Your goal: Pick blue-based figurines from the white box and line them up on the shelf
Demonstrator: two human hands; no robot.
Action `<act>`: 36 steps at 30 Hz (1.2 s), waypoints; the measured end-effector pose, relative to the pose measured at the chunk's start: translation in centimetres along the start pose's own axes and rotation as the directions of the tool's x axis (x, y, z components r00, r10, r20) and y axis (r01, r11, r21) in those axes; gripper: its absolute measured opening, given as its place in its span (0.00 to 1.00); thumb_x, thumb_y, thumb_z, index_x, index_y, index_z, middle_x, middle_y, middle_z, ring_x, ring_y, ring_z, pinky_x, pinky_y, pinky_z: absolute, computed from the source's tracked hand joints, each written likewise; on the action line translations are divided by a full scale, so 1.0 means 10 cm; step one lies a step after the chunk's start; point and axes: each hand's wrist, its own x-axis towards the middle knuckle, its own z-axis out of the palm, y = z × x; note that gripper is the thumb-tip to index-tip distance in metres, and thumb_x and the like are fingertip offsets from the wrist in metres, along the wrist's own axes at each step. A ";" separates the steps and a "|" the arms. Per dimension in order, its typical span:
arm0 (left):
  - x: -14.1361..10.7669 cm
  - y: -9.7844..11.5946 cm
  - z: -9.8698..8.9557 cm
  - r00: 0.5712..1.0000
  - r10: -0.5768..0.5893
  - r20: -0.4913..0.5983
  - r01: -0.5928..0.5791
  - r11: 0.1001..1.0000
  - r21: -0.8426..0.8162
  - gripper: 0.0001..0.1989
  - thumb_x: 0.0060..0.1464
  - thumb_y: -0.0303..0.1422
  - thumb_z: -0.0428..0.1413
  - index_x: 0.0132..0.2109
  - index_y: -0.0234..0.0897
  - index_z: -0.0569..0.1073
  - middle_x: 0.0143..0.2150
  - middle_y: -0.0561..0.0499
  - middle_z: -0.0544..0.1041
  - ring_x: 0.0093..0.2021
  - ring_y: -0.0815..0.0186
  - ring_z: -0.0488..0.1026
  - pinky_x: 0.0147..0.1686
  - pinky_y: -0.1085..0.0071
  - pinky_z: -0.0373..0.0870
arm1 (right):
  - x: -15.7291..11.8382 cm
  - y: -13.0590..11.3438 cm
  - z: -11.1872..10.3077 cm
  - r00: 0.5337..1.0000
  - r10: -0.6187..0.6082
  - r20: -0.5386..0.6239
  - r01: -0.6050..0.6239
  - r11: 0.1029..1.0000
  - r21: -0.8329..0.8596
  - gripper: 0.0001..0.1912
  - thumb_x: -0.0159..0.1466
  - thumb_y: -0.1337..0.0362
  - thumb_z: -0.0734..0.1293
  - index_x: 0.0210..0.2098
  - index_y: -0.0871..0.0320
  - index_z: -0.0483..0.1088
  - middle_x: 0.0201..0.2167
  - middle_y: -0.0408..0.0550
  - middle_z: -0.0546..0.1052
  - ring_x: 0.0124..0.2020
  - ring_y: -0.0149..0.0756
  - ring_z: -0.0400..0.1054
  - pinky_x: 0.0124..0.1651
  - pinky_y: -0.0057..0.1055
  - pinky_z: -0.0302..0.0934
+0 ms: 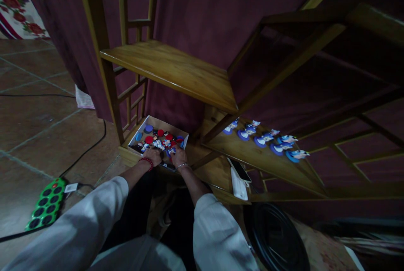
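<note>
A shallow white cardboard box [184, 139] sits on the low wooden shelf, filled with a jumble of small figurines [159, 139] in red, blue, white and black, some on round bases. My left hand [153, 156] reaches over the box's near edge, its fingers curled down among the figurines; what they hold, if anything, is hidden. Beside it on the right, my right hand [179, 156] closes at the box's near right corner around a small blue-and-white figurine [171, 151].
Several blue-and-white figurines [263, 139] stand on a slanting-looking shelf [233, 151] to the right. A phone [240, 170] and a white device [239, 187] lie below it. Another wooden shelf [170, 67] overhangs the box. A green power strip [47, 203] with cables lies on the tiled floor.
</note>
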 end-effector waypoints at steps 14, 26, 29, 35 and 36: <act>-0.15 0.21 -0.06 0.986 0.033 0.161 -0.152 0.563 0.813 0.17 0.48 0.26 0.47 0.45 0.36 0.73 0.41 0.41 0.75 0.46 0.59 0.69 0.48 0.64 0.61 | -0.01 -0.16 0.16 0.977 -0.132 0.167 0.156 0.978 -0.140 0.16 0.57 0.71 0.61 0.45 0.58 0.65 0.41 0.51 0.73 0.41 0.36 0.68 0.40 0.27 0.58; -0.10 0.16 -0.06 0.980 0.110 0.166 -0.199 0.489 0.849 0.13 0.50 0.27 0.48 0.41 0.34 0.74 0.36 0.42 0.76 0.49 0.60 0.66 0.47 0.68 0.62 | 0.04 -0.12 0.24 0.943 -0.256 0.211 0.277 0.958 -0.078 0.17 0.56 0.72 0.62 0.45 0.59 0.64 0.46 0.52 0.69 0.48 0.35 0.63 0.47 0.28 0.56; -0.09 0.14 -0.06 0.977 0.128 0.172 -0.213 0.492 0.844 0.12 0.49 0.27 0.49 0.38 0.34 0.75 0.35 0.43 0.76 0.50 0.61 0.64 0.48 0.69 0.61 | 0.04 -0.11 0.26 0.936 -0.280 0.215 0.304 0.949 -0.085 0.17 0.56 0.72 0.62 0.46 0.60 0.64 0.46 0.53 0.68 0.48 0.36 0.62 0.47 0.28 0.55; -0.06 0.08 -0.07 0.973 0.163 0.165 -0.224 0.477 0.850 0.11 0.49 0.26 0.48 0.34 0.36 0.76 0.36 0.45 0.75 0.46 0.64 0.66 0.52 0.69 0.57 | 0.04 -0.06 0.26 0.919 -0.306 0.249 0.339 0.935 -0.105 0.20 0.56 0.69 0.63 0.48 0.56 0.62 0.47 0.52 0.68 0.46 0.36 0.63 0.45 0.29 0.56; -0.06 0.07 -0.07 0.975 0.164 0.149 -0.211 0.483 0.850 0.11 0.49 0.26 0.48 0.33 0.36 0.76 0.36 0.45 0.75 0.46 0.63 0.66 0.51 0.69 0.58 | 0.03 -0.05 0.25 0.916 -0.311 0.253 0.346 0.932 -0.107 0.20 0.56 0.69 0.63 0.49 0.55 0.62 0.47 0.51 0.67 0.46 0.36 0.63 0.45 0.29 0.56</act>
